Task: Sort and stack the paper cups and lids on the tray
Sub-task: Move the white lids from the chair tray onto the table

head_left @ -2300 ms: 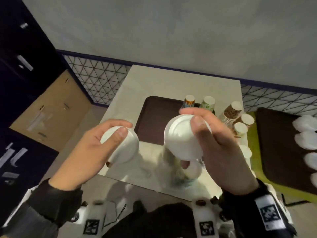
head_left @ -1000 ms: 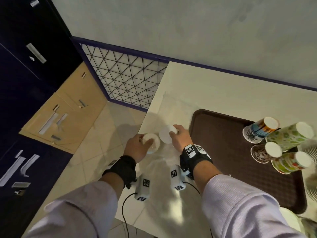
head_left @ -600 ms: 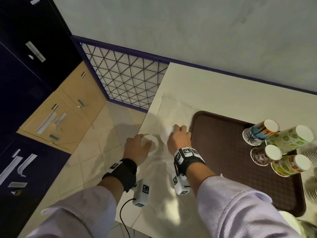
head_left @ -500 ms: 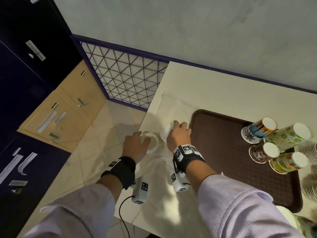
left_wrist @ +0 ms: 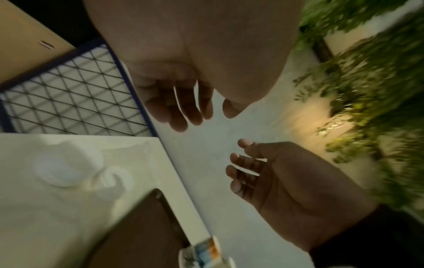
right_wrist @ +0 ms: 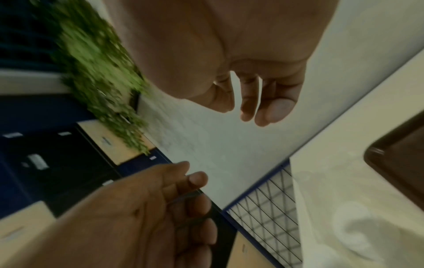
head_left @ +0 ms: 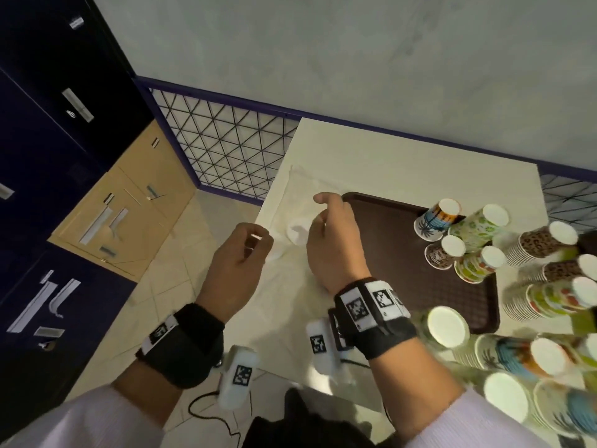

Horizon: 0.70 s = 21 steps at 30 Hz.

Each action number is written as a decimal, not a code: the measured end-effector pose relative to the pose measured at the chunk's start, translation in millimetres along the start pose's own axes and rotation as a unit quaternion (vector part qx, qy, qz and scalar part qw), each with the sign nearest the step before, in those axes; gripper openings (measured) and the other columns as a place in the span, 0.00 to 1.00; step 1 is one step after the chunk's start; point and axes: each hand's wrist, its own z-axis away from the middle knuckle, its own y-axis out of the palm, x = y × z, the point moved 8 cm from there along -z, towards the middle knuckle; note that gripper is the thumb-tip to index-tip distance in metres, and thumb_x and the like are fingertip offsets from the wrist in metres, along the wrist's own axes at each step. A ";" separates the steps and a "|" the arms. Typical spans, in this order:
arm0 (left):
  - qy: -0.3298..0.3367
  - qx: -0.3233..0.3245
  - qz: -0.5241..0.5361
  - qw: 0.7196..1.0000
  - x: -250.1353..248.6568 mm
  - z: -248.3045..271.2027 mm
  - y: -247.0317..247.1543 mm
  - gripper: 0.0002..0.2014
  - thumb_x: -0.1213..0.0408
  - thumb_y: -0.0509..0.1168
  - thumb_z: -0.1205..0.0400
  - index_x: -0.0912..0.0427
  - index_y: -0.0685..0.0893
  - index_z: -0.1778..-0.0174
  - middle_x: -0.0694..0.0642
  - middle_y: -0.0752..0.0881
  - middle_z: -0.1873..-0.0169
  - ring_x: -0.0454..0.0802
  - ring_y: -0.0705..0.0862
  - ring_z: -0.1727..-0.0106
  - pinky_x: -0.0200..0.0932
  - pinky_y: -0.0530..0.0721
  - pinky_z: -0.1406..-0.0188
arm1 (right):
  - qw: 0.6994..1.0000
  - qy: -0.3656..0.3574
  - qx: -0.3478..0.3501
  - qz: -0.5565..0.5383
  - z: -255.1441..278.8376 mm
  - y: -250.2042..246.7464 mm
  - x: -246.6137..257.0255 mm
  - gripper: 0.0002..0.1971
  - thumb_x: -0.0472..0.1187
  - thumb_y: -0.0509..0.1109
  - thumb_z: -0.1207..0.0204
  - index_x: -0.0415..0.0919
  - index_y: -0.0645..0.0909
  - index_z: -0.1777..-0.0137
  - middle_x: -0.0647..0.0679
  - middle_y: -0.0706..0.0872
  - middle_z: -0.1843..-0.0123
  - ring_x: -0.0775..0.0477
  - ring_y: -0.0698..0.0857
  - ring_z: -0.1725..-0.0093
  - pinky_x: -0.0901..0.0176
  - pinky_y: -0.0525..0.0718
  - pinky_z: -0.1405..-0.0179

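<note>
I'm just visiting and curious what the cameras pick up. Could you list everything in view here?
white lids: two, white, on the table left of the tray, side by side
tray: one, dark brown, on the table
patterned cups on the tray: five, palm, green-leaf and brown prints, upside down at its right end
cup stacks: several, mixed prints, right of and in front of the tray; count unclear
table: one, cream, against the wall
cabinets: dark blue and tan, on the left
left hand: fingers loosely curled, holding nothing, above the table's left edge
right hand: fingers relaxed, holding nothing, above the lids
</note>
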 end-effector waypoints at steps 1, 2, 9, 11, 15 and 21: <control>0.023 0.038 0.009 0.999 -15.5 15.9 4.1 0.04 0.56 0.63 0.09 0.47 0.83 0.47 0.46 0.87 0.58 0.47 0.86 0.56 0.40 0.80 0.53 | 1.000 -0.001 0.009 -0.022 16.7 -15.8 5.4 0.21 0.28 0.57 0.18 0.45 0.73 0.28 0.46 0.79 0.47 0.48 0.79 0.51 0.53 0.80 0.47; 0.050 0.079 0.009 0.996 -30.8 32.0 9.7 0.07 0.59 0.62 0.08 0.47 0.83 0.50 0.48 0.86 0.61 0.48 0.86 0.58 0.42 0.81 0.55 | 0.999 -0.013 0.014 -0.035 34.1 -33.0 9.9 0.19 0.29 0.58 0.18 0.46 0.74 0.31 0.47 0.81 0.51 0.50 0.78 0.55 0.54 0.80 0.51; 0.202 0.348 -0.016 0.916 -131.1 145.5 98.7 0.09 0.50 0.61 0.13 0.45 0.85 0.53 0.41 0.86 0.66 0.47 0.87 0.65 0.35 0.82 0.65 | 0.998 -0.045 -0.031 0.010 149.7 -180.6 6.4 0.07 0.36 0.67 0.16 0.48 0.81 0.54 0.57 0.82 0.67 0.54 0.80 0.67 0.64 0.75 0.68; 0.238 0.399 -0.031 0.885 -144.5 168.0 138.3 0.08 0.52 0.61 0.11 0.46 0.86 0.49 0.41 0.86 0.63 0.46 0.87 0.63 0.42 0.85 0.64 | 0.998 -0.021 -0.062 0.011 176.9 -223.6 -8.4 0.08 0.38 0.68 0.15 0.47 0.82 0.56 0.57 0.80 0.69 0.56 0.78 0.69 0.70 0.70 0.68; 0.274 0.465 -0.057 0.840 -168.3 204.8 223.7 0.08 0.51 0.60 0.09 0.44 0.83 0.40 0.37 0.85 0.59 0.41 0.86 0.58 0.37 0.82 0.59 | 0.986 0.043 -0.159 0.012 225.8 -310.5 -50.0 0.08 0.41 0.69 0.16 0.50 0.84 0.57 0.51 0.83 0.69 0.53 0.80 0.69 0.63 0.78 0.67; 0.330 0.499 -0.070 0.798 -218.5 249.0 340.1 0.10 0.51 0.64 0.10 0.41 0.79 0.33 0.41 0.84 0.54 0.45 0.86 0.58 0.45 0.85 0.56 | 0.951 0.142 -0.274 0.015 284.0 -435.5 -153.8 0.06 0.41 0.68 0.16 0.50 0.85 0.53 0.58 0.83 0.67 0.56 0.79 0.67 0.73 0.74 0.68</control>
